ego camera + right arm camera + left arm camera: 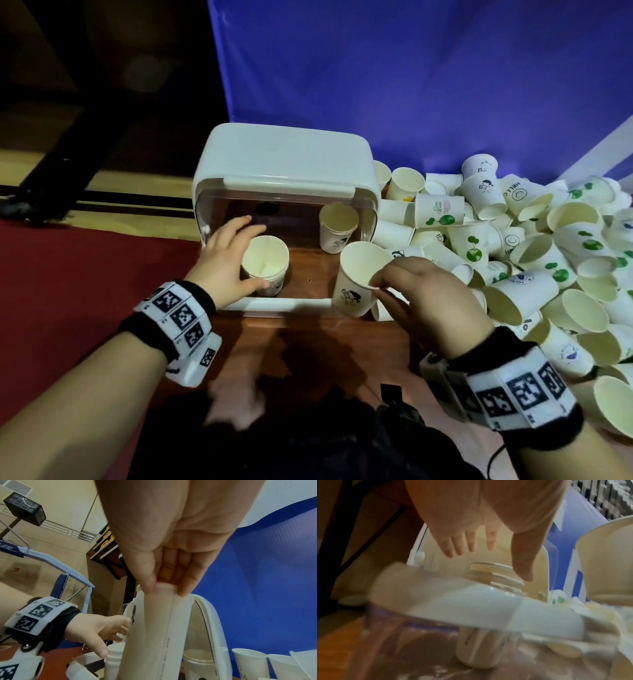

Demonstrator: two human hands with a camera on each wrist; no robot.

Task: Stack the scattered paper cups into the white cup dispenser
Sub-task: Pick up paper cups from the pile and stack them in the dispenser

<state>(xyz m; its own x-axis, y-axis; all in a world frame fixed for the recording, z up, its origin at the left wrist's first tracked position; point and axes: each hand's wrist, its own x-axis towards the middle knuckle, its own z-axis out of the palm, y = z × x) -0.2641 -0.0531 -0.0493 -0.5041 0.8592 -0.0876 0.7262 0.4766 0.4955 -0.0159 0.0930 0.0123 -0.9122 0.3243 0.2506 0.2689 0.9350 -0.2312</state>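
Only the right wrist view shows the right hand point(164, 555) pinching the rim of a white printed paper cup point(154, 635) between thumb and fingers. From the head view, the left hand point(222, 263) reaches, fingers spread and released, around the nested paper cup stack point(265, 265) inside the white plastic cup dispenser point(287, 161).

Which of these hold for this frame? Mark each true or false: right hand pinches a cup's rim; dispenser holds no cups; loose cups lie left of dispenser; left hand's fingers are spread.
1. The right hand pinches the rim of a paper cup. True.
2. The white dispenser holds no cups. False: two cup stacks stand inside.
3. The loose cup pile lies left of the dispenser. False: it lies to the right.
4. The left hand has its fingers spread. True.
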